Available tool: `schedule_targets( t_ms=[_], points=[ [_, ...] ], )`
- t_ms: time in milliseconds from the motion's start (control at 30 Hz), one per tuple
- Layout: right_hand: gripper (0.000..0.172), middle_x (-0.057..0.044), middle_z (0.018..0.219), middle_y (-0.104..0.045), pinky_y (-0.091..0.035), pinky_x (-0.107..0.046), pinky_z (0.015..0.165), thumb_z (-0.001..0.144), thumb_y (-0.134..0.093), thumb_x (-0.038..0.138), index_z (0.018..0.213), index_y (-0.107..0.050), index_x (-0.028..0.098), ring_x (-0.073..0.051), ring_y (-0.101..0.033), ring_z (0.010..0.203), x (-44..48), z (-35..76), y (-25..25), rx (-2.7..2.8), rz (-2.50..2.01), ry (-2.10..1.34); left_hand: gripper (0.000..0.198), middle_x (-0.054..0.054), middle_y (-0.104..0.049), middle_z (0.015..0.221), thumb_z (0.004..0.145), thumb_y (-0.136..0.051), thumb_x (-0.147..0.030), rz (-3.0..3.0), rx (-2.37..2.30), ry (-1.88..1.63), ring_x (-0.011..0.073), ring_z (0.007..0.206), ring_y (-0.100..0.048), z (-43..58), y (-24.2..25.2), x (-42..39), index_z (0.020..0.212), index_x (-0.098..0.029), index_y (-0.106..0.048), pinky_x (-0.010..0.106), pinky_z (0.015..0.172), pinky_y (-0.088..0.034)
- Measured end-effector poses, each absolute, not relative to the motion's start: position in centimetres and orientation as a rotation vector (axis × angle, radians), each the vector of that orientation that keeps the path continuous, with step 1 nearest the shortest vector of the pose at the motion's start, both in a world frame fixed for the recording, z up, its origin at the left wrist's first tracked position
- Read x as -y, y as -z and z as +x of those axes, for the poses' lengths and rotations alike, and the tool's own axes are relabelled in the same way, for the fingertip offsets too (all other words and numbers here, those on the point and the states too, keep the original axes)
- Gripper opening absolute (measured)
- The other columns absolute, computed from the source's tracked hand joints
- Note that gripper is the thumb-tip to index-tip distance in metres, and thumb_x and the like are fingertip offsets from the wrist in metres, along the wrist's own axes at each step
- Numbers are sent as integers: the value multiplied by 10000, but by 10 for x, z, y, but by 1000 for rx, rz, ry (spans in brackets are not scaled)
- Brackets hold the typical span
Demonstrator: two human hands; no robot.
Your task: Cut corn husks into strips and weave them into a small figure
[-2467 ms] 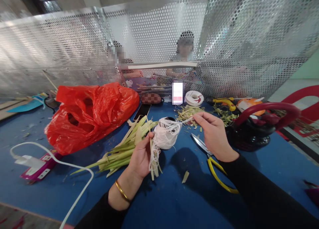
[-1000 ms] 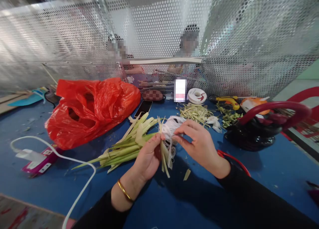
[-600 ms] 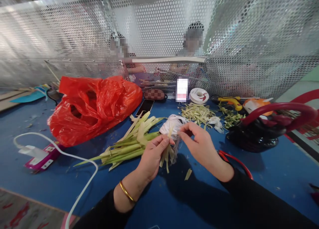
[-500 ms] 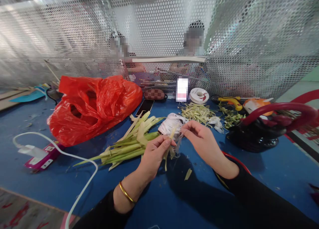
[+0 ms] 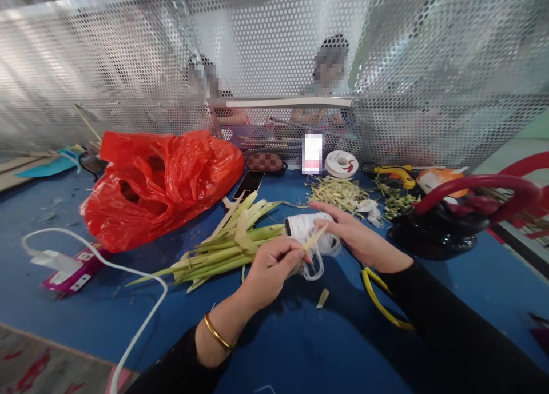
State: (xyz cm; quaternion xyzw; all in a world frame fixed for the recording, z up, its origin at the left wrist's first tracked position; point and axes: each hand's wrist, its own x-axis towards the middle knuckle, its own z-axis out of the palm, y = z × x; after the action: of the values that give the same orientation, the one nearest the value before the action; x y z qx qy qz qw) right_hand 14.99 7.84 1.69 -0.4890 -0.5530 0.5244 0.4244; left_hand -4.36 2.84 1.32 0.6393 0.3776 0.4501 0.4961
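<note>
My left hand (image 5: 277,268) is closed, with a pale husk strip (image 5: 315,238) pinched between thumb and fingers. My right hand (image 5: 360,237) is around the right end of a spool of white thread (image 5: 302,225), thumb in front and fingers behind. Loose loops of white thread hang from the spool near the left fingertips. Just left of the spool lies a bundle of long green and pale husk leaves (image 5: 223,257). A small husk scrap (image 5: 323,298) lies on the blue table in front of my hands.
A red plastic bag (image 5: 163,182) sits at left, behind a purple power strip (image 5: 72,274) with a white cable. Further back are a phone (image 5: 249,185), a checkered case (image 5: 265,162), a ribbon roll (image 5: 342,164) and trimmings (image 5: 337,192). Red-handled pliers (image 5: 476,191) and a yellow handle (image 5: 380,299) are at right.
My right hand has gone from pinching near the strip to grasping the spool, which has shifted right and turned. Thread loops now hang lower. My left hand still holds the strip.
</note>
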Motion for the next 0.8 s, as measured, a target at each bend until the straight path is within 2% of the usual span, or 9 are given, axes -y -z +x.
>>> schedule_targets(
  t_ms=[100,233,300,400,467,567,667,733,800],
  points=[
    [305,-27,813,-719,-488,-303,634,712,-768,430,903,-726,196,-187,-639,704,-77,148,-16,1322,-1153,-1488,253,32,-595,700,886,-574,-227,1571,-960,-1126,164,716,-528,-44,-12,-29,702,-195,-746,270,719,-403],
    [287,-23,789,-724,-492,-291,619,707,-781,409,887,-716,196,-173,-636,664,-76,144,-17,1185,-1147,-1344,196,64,-675,899,841,-635,-187,1385,-1097,-1323,200,888,-579,-44,-7,-33,680,-190,-746,273,797,-426],
    [297,-31,795,-726,-502,-298,626,710,-780,425,887,-717,195,-178,-642,666,-78,145,-17,1153,-1145,-1287,162,60,-687,866,831,-650,-177,1276,-1162,-1398,187,830,-586,-44,-3,-35,703,-185,-750,262,764,-438],
    [300,-33,759,-715,-507,-312,614,711,-777,439,858,-713,186,-185,-641,640,-81,148,-15,1113,-1126,-1239,149,37,-666,782,852,-636,-213,1137,-1128,-1387,125,619,-535,-43,0,-35,751,-181,-740,240,608,-428],
    [306,-29,733,-704,-502,-316,598,704,-780,440,850,-708,180,-187,-631,616,-85,150,-12,1083,-1124,-1181,150,36,-668,812,852,-641,-250,1051,-997,-1340,88,530,-478,-42,-2,-33,753,-175,-726,232,519,-389],
    [328,-17,742,-696,-487,-306,586,694,-780,435,885,-699,181,-177,-613,614,-93,154,-5,1005,-1137,-1027,180,44,-673,844,832,-671,-284,987,-817,-1205,62,490,-453,-41,-5,-30,708,-158,-705,229,485,-374],
    [347,-6,792,-690,-488,-300,615,695,-773,431,931,-683,192,-170,-608,662,-100,159,0,928,-1133,-853,211,48,-684,840,833,-680,-286,967,-810,-1071,77,550,-528,-41,-6,-30,673,-151,-697,230,570,-441],
    [361,-2,832,-682,-488,-300,646,695,-772,426,957,-675,198,-163,-603,696,-103,163,1,893,-1129,-761,216,62,-704,860,840,-678,-271,968,-871,-1092,122,714,-614,-43,-4,-32,662,-150,-704,240,726,-484],
    [364,-1,844,-672,-487,-300,657,691,-772,426,956,-673,196,-159,-596,710,-105,167,0,871,-1129,-677,217,78,-722,903,847,-675,-255,954,-935,-1174,163,892,-639,-44,-2,-36,661,-151,-713,251,865,-470]
  ],
)
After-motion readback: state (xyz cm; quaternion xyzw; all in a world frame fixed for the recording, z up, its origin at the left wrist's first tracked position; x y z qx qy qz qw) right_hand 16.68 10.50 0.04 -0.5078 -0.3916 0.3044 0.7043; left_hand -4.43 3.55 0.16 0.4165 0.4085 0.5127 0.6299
